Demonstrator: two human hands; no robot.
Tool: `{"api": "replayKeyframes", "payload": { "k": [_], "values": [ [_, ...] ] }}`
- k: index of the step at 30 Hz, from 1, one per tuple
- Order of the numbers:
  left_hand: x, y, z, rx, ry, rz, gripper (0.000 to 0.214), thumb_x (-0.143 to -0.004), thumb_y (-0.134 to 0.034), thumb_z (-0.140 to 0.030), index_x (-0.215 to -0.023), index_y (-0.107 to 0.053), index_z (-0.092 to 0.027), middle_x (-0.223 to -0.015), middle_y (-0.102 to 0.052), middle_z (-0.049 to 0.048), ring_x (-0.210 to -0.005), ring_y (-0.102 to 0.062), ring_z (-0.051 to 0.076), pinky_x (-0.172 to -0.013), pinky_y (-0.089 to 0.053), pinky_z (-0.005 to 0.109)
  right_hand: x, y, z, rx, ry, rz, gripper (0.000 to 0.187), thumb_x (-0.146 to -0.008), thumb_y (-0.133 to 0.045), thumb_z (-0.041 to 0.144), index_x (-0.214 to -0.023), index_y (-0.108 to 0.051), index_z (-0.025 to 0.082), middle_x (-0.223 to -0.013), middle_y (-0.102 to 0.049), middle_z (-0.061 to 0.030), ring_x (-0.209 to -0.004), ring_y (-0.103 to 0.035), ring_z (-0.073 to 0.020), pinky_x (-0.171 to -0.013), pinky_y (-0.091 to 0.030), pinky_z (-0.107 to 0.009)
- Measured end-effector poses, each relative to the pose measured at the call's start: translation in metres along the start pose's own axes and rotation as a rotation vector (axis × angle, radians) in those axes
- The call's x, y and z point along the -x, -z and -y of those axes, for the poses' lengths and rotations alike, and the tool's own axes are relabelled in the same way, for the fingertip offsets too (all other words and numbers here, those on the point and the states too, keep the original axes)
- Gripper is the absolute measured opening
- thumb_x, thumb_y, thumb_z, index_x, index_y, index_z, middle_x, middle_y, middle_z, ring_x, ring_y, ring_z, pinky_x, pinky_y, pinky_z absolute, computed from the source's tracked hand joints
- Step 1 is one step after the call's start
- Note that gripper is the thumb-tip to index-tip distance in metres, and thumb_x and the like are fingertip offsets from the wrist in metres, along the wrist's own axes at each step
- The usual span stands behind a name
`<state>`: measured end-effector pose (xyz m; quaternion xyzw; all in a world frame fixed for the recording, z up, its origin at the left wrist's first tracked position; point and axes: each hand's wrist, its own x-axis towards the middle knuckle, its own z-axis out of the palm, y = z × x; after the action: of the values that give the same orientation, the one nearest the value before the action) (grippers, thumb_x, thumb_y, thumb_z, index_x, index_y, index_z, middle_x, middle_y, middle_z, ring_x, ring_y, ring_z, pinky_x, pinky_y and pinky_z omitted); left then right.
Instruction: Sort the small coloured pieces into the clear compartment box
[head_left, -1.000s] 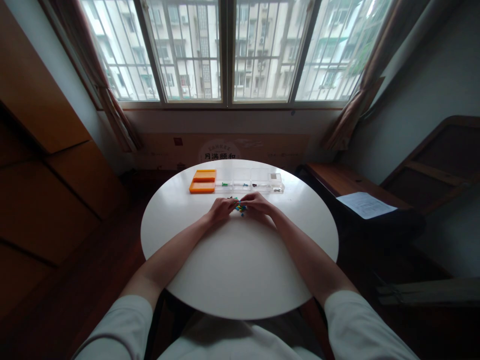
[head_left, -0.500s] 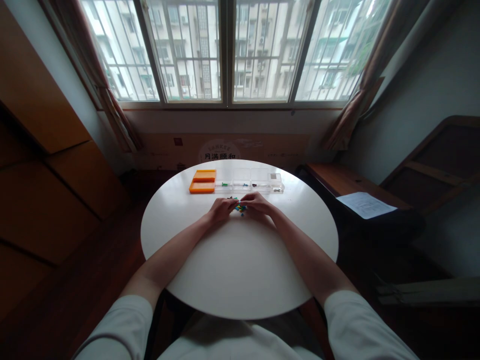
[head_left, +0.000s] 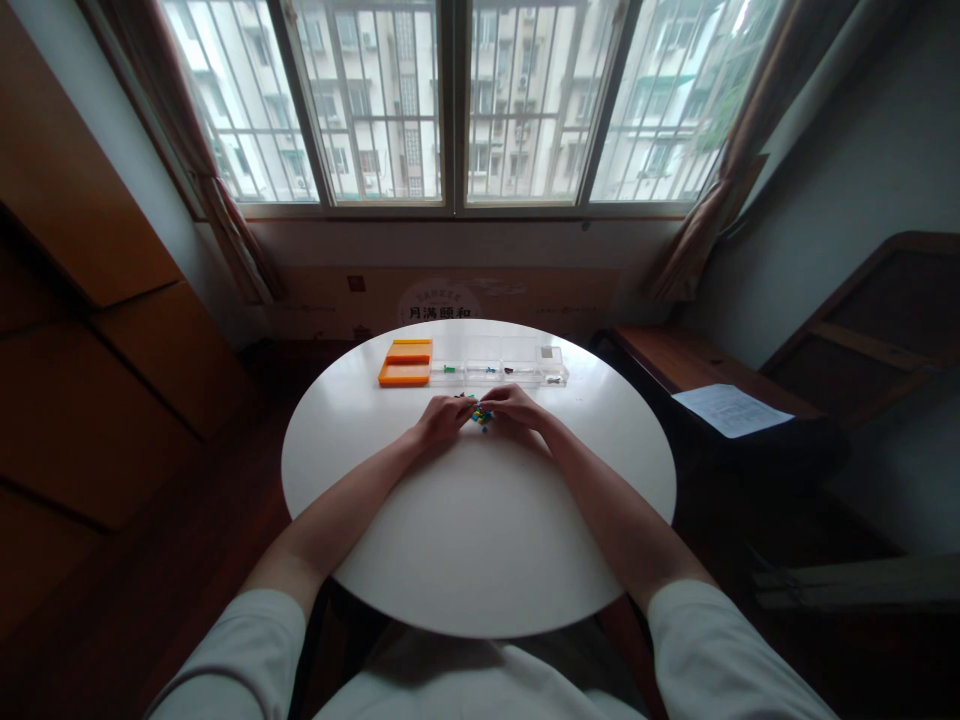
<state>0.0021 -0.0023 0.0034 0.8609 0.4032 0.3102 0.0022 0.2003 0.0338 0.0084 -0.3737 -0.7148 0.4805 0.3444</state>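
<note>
A small pile of tiny coloured pieces [head_left: 481,416], blue, yellow and green, lies on the white table between my hands. My left hand [head_left: 444,416] reaches in from the left with its fingers drawn together at the pile's upper edge. From the right, my right hand [head_left: 514,403] curves over the pile, thumb and fingers pinched. The fingertips of both hands nearly meet, with a speck of blue showing there. What each hand grips is too small to make out. A lone blue piece [head_left: 484,430] sits just below the pile.
Beyond my hands stands a clear divided box [head_left: 529,376] with a few small green, blue and dark pieces in its compartments. An orange tray [head_left: 405,379] adjoins its left end. The round white table [head_left: 480,540] has a curved edge. A paper sheet [head_left: 733,411] lies to the right.
</note>
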Motion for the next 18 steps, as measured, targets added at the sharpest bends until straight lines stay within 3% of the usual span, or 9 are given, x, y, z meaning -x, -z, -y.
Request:
{"api": "replayKeyframes", "payload": {
  "k": [18],
  "values": [
    [-0.0005, -0.0019, 0.0023, -0.016, -0.010, -0.008, 0.030, -0.088, -0.042, -0.035, -0.099, -0.067, -0.023, -0.075, -0.069, 0.0034, -0.063, -0.061, 0.013, -0.058, -0.038, 0.020, 0.0014, -0.0003, 0.0013, -0.025, -0.026, 0.016, 0.041, -0.060, -0.070, 0.044, -0.083, -0.071, 0.011, -0.071, -0.066, -0.0050, -0.059, -0.053, -0.0111, -0.055, -0.039, -0.023]
  ]
}}
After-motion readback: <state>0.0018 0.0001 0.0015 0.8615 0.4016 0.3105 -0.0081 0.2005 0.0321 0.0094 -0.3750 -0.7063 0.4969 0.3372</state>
